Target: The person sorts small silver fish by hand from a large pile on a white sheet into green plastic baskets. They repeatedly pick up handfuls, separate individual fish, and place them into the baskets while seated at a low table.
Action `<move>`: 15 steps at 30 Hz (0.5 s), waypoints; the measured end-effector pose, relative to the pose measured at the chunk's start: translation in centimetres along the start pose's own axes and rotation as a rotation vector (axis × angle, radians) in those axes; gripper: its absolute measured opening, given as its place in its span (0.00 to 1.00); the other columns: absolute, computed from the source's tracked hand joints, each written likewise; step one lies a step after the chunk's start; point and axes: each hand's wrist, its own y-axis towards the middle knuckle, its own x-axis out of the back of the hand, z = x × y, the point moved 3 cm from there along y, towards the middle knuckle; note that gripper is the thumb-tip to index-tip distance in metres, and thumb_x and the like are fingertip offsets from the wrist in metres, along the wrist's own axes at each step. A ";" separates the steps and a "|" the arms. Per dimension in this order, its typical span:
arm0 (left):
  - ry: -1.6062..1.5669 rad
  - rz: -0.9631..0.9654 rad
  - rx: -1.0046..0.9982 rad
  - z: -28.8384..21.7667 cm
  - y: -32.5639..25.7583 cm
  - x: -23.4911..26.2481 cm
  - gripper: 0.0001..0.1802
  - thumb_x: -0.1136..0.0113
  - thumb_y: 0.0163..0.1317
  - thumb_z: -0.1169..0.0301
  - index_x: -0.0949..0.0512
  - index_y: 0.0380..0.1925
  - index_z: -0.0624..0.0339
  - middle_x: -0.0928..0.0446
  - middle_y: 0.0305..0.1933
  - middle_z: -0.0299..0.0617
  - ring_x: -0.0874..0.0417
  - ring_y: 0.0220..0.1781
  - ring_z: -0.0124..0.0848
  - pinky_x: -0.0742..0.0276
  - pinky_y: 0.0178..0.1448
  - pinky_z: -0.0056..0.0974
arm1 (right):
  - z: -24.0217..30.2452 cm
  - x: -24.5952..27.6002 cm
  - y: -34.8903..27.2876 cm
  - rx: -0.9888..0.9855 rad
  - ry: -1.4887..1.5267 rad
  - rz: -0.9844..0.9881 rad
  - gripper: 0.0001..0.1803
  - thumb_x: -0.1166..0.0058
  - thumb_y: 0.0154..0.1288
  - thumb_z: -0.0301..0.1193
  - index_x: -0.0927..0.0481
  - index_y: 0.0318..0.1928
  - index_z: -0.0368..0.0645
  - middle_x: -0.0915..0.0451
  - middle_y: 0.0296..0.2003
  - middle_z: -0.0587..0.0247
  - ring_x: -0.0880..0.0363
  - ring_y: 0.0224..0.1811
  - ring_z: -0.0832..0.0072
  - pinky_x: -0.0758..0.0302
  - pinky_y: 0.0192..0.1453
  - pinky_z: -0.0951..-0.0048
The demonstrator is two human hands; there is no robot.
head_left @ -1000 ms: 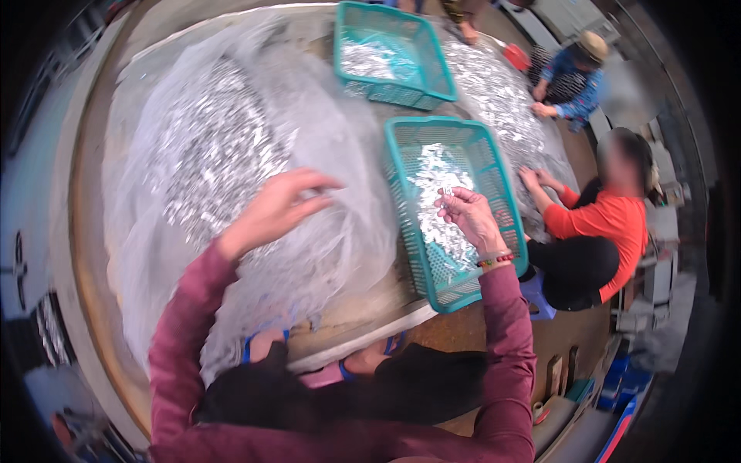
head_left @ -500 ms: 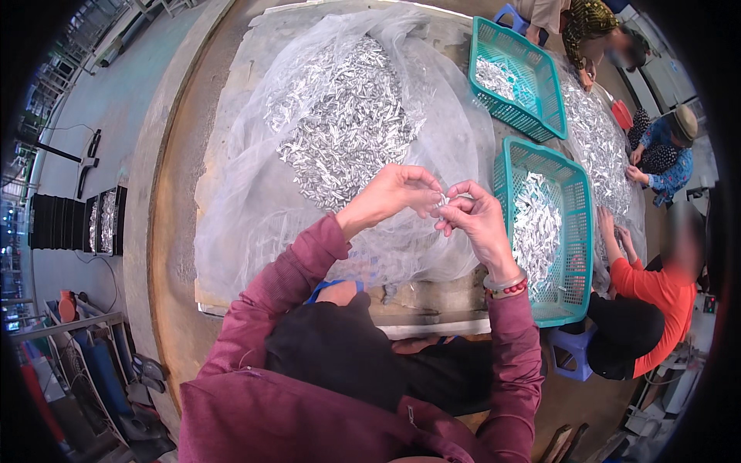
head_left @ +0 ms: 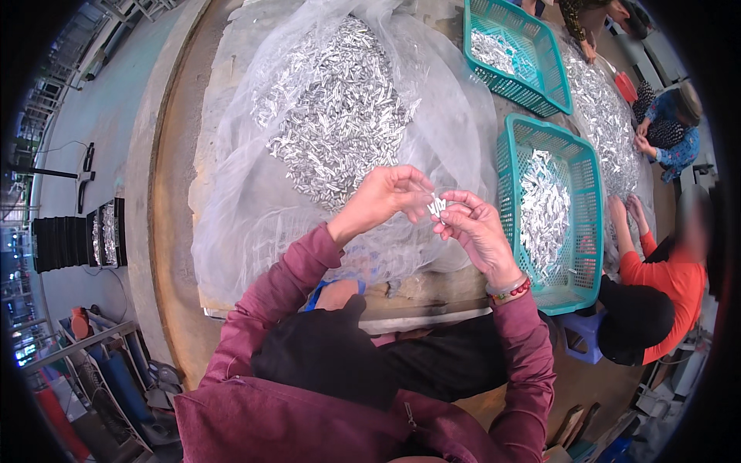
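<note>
Several short, silvery-white tube-like pieces (head_left: 438,206) stand in a small cluster between my hands. My right hand (head_left: 480,233), with bracelets at the wrist, pinches them between thumb and fingers. From the other side my left hand (head_left: 386,197) closes on the same cluster, its thumb and fingertips curled at the pieces. Beneath and beyond my hands, a large heap of the same silvery pieces (head_left: 340,116) lies on a sheer white net (head_left: 231,224). To the right of my right hand is a teal plastic basket (head_left: 593,224), partly filled with a pile of these pieces.
A second teal basket (head_left: 562,85) stands farther back, holding some pieces. Beyond the baskets, another heap (head_left: 606,116) is spread among several people at work. One person in an orange top (head_left: 671,289) sits at the right, near a blue-purple stool (head_left: 580,336). Black trays (head_left: 73,239) sit far left.
My hands stay close together, and the cluster of pieces between the fingertips now shows more plainly, fanned out. The whole view has shifted slightly. The orange-topped person's hands have moved.
</note>
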 end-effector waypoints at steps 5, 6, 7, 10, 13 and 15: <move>0.005 -0.054 -0.030 0.5 0.4 -0.8 0.09 0.38 0.58 0.77 0.23 0.38 0.68 0.20 0.28 0.41 0.19 0.29 0.24 0.22 0.30 0.28 | -1.5 1.6 0.3 -0.084 0.217 -0.092 0.17 0.47 0.64 0.22 0.30 0.53 0.31 0.20 0.35 0.57 0.20 0.33 0.75 0.24 0.37 0.79; 0.016 -0.040 -0.018 0.6 0.6 -0.9 0.09 0.38 0.58 0.77 0.23 0.39 0.68 0.20 0.29 0.41 0.19 0.29 0.25 0.21 0.30 0.28 | -1.7 2.0 0.2 -0.109 0.231 -0.140 0.17 0.48 0.64 0.22 0.30 0.53 0.31 0.20 0.36 0.58 0.21 0.33 0.76 0.24 0.38 0.79; 0.038 -0.039 0.006 0.6 0.7 -1.0 0.09 0.38 0.58 0.77 0.23 0.39 0.69 0.20 0.29 0.41 0.18 0.29 0.25 0.21 0.31 0.28 | -1.7 2.2 0.1 -0.096 0.266 -0.097 0.17 0.48 0.64 0.22 0.29 0.53 0.31 0.20 0.35 0.59 0.21 0.33 0.76 0.24 0.38 0.80; 0.070 0.016 0.025 0.4 1.1 -1.6 0.09 0.39 0.59 0.77 0.22 0.40 0.69 0.19 0.30 0.43 0.18 0.31 0.26 0.20 0.33 0.29 | -1.7 2.7 -0.2 -0.106 0.310 -0.067 0.16 0.49 0.65 0.22 0.28 0.52 0.32 0.21 0.35 0.60 0.23 0.34 0.78 0.25 0.38 0.81; 0.015 0.033 0.044 0.2 1.1 -2.2 0.10 0.40 0.60 0.77 0.22 0.41 0.69 0.19 0.32 0.43 0.17 0.33 0.27 0.20 0.34 0.29 | -1.3 3.0 -0.2 -0.085 0.299 -0.017 0.15 0.50 0.65 0.22 0.28 0.52 0.33 0.21 0.35 0.61 0.24 0.34 0.80 0.27 0.38 0.82; 0.015 0.023 0.084 0.0 1.3 -2.5 0.10 0.40 0.60 0.76 0.22 0.41 0.69 0.19 0.32 0.43 0.17 0.33 0.27 0.20 0.35 0.29 | -1.0 3.2 -0.2 -0.060 0.249 -0.021 0.15 0.50 0.65 0.22 0.28 0.52 0.33 0.21 0.36 0.61 0.24 0.33 0.81 0.28 0.37 0.82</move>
